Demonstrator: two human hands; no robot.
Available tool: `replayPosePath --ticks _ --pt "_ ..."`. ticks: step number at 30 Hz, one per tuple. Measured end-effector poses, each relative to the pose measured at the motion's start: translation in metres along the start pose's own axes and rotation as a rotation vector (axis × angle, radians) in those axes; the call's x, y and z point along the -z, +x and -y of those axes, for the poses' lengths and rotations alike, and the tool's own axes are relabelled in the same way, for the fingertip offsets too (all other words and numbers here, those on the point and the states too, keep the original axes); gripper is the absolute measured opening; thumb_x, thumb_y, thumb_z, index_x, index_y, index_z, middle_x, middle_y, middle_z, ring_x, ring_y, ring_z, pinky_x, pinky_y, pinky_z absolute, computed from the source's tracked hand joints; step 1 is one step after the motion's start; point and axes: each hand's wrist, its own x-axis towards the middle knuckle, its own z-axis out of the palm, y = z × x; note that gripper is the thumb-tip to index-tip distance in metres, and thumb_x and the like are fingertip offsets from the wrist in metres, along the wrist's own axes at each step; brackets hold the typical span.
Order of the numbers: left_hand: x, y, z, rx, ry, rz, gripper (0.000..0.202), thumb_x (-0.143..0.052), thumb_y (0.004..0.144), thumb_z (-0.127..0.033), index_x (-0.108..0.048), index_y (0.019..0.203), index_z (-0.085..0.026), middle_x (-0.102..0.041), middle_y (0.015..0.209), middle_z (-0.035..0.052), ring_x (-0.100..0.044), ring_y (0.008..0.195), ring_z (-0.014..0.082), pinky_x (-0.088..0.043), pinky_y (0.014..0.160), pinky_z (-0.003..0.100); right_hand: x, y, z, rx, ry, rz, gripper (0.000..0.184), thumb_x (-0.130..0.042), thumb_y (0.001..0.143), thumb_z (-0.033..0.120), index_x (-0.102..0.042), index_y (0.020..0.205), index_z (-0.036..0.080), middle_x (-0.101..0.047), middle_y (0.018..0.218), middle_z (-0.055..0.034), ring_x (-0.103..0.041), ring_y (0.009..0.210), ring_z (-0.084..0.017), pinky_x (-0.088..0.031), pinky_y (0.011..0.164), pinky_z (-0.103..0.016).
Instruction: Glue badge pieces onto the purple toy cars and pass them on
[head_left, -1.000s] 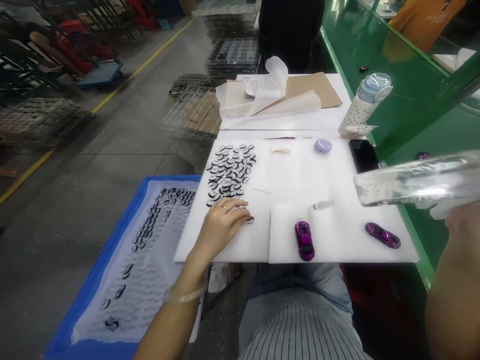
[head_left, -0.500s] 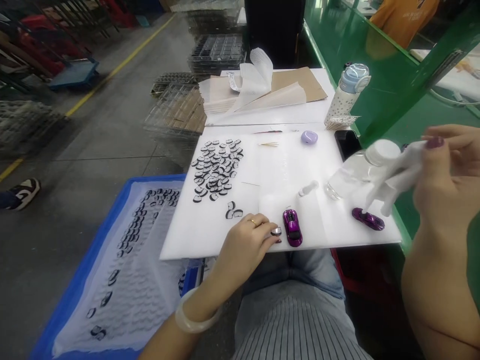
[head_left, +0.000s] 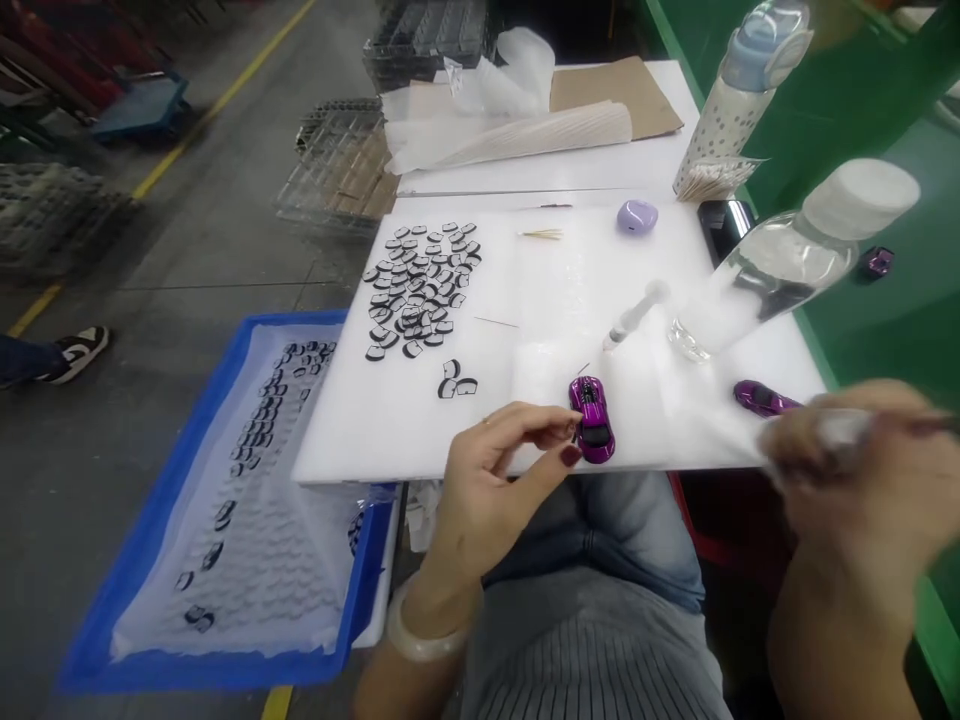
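Note:
My left hand [head_left: 487,480] is pinched at the front edge of the white board [head_left: 390,440]. A dark sliver of a small black-rimmed part [head_left: 576,434] shows between thumb and forefinger, mostly hidden. Right beside those fingertips lies a purple toy car [head_left: 592,418]. My right hand [head_left: 855,490], smeared by motion, is closed around a crumpled white cloth [head_left: 840,430] off the board's right corner. A second purple toy car [head_left: 761,398] lies close to it. Many more small black-rimmed parts [head_left: 420,290] are spread on the board's left side.
A clear bottle [head_left: 780,270] with a white cap stands on the right. Behind it are a phone [head_left: 724,235], a drinking bottle [head_left: 742,100] and a lilac case [head_left: 637,217]. A small dropper-like tube [head_left: 634,318] lies mid-board. A blue tray [head_left: 157,520] stands lower left.
My right hand has come down and inward with the cloth. My left hand has shifted right, bringing its fingertips up to the toy car. The view has moved closer to the board.

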Motion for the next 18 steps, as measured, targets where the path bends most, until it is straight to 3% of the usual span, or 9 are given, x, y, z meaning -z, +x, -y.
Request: replayPosePath --ticks 3,5,9,13,18 --pt "-0.013 0.003 0.004 0.134 -0.430 0.045 0.040 -0.074 0.080 -0.057 -0.074 0.093 -0.020 -0.071 0.087 0.0063 -0.068 0.081 0.0196 -0.061 0.076 0.033 -0.019 -0.018 0.006 -0.141 0.073 0.198 0.020 -0.072 0.085 0.037 -0.058 0.085 0.022 -0.056 0.066 0.0017 -0.048 0.050 -0.011 -0.037 0.041 -0.022" --pt "-0.018 0.007 0.006 0.201 -0.573 0.043 0.045 -0.078 0.073 -0.062 -0.072 0.087 -0.020 -0.071 0.085 0.0059 -0.068 0.080 0.0195 -0.061 0.078 0.035 -0.024 -0.022 0.008 -0.101 0.030 0.287 0.016 -0.073 0.086 0.034 -0.061 0.088 0.023 -0.060 0.069 0.0012 -0.052 0.051 -0.011 -0.039 0.041 -0.021" --pt "-0.019 0.009 0.008 0.283 -0.722 0.031 0.041 -0.086 0.065 -0.056 -0.075 0.082 -0.020 -0.072 0.079 0.0047 -0.068 0.075 0.0170 -0.061 0.076 0.031 -0.037 -0.020 0.012 0.244 -0.066 0.361 0.006 -0.072 0.087 0.024 -0.067 0.091 0.025 -0.062 0.066 0.0012 -0.054 0.051 -0.011 -0.041 0.043 -0.023" --pt "-0.020 0.008 0.006 0.293 -0.850 0.060 0.033 -0.089 0.064 -0.047 -0.079 0.082 -0.021 -0.075 0.076 0.0028 -0.069 0.071 0.0134 -0.060 0.072 0.023 -0.062 -0.016 0.027 0.575 -0.041 0.428 0.014 -0.064 0.091 0.013 -0.069 0.101 0.021 -0.064 0.076 -0.0026 -0.060 0.061 -0.012 -0.049 0.050 -0.023" --pt "-0.022 0.006 0.004 0.309 -0.936 0.041 0.026 -0.093 0.062 -0.035 -0.080 0.081 -0.021 -0.075 0.072 0.0013 -0.069 0.067 0.0107 -0.056 0.068 0.017 -0.075 -0.020 0.041 0.803 -0.226 0.383 0.012 -0.060 0.092 0.014 -0.070 0.099 0.015 -0.059 0.085 -0.0048 -0.054 0.060 -0.008 -0.048 0.050 -0.020"
